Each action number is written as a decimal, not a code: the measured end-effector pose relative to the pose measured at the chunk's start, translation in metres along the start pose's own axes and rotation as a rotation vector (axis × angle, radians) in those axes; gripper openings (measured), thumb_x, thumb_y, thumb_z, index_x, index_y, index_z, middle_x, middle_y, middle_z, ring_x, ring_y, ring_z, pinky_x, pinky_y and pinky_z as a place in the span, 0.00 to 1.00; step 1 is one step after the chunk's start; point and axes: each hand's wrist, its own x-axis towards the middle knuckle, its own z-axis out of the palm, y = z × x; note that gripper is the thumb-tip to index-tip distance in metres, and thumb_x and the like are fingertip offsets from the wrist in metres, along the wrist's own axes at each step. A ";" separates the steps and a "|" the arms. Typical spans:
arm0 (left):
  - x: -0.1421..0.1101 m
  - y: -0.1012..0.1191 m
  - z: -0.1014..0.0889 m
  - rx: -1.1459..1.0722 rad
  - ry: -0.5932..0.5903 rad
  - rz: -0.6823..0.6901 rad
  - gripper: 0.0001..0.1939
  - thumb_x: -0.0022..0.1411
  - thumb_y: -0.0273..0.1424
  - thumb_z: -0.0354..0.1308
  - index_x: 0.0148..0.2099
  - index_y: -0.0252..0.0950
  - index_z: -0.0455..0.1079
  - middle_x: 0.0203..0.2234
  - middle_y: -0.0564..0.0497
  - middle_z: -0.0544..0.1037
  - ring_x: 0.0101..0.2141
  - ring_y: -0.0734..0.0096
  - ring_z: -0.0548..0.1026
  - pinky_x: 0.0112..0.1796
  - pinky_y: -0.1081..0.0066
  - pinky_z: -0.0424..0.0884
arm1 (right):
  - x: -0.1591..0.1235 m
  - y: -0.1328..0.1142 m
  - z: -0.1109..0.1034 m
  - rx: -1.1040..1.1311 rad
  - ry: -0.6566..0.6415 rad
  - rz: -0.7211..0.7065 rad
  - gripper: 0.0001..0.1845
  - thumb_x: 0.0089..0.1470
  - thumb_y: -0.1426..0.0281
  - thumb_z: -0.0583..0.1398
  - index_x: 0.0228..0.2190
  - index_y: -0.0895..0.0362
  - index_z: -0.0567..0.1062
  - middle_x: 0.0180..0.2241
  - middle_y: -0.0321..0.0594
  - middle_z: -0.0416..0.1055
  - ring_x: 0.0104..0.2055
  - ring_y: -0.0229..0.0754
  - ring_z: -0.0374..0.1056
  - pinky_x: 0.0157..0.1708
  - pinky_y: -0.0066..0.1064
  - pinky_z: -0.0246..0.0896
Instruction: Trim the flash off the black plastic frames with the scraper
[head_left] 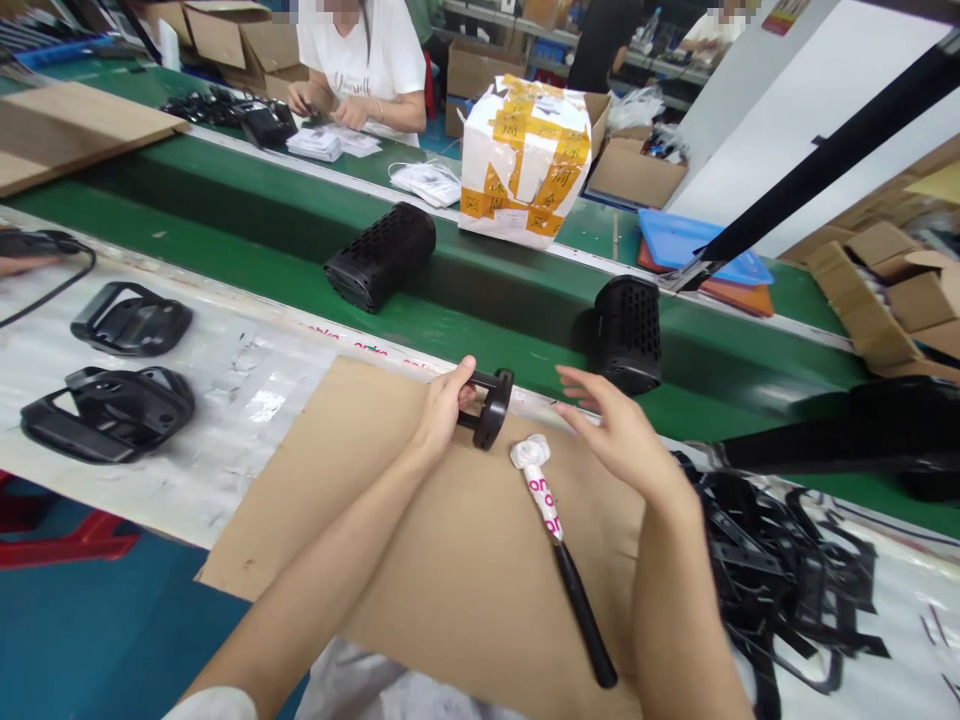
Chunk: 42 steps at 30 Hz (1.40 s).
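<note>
My left hand (444,405) grips a small black plastic part (491,405) with a round end, held just above a brown cardboard sheet (390,530). My right hand (615,430) hovers to the right of it, fingers spread and holding nothing. Between the hands, on the cardboard, lies a small hammer (559,540) with a tape-wrapped white head and a black handle. On the green conveyor belt (480,300) beyond, one black perforated cylinder housing (380,255) lies on its side and another (628,330) stands near my right hand.
A pile of black plastic frames (780,570) lies at right. Two black handle parts (109,410) (131,318) rest at left. A taped white box (523,160) sits beyond the belt, where a person in a white shirt (364,60) works. Cardboard cartons (892,290) stand far right.
</note>
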 end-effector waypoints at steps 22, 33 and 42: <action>-0.014 -0.020 0.010 0.302 -0.267 0.180 0.30 0.67 0.53 0.53 0.25 0.34 0.53 0.22 0.53 0.54 0.26 0.76 0.53 0.29 0.71 0.50 | -0.136 -0.023 0.053 0.947 0.005 0.749 0.29 0.58 0.44 0.62 0.43 0.56 0.65 0.30 0.32 0.59 0.18 0.27 0.49 0.13 0.23 0.43; -0.020 -0.021 0.013 0.318 -0.414 0.213 0.28 0.70 0.49 0.53 0.26 0.32 0.65 0.21 0.52 0.62 0.26 0.75 0.59 0.31 0.73 0.57 | -0.130 -0.023 0.078 0.697 -0.037 0.663 0.36 0.64 0.43 0.55 0.58 0.58 0.67 0.27 0.32 0.53 0.21 0.31 0.48 0.17 0.24 0.44; -0.021 -0.022 0.015 0.330 -0.441 0.155 0.27 0.70 0.50 0.52 0.31 0.31 0.67 0.26 0.49 0.68 0.31 0.71 0.65 0.35 0.72 0.61 | -0.128 -0.018 0.079 0.580 -0.069 0.620 0.34 0.67 0.45 0.52 0.59 0.58 0.69 0.26 0.33 0.53 0.23 0.33 0.49 0.20 0.26 0.46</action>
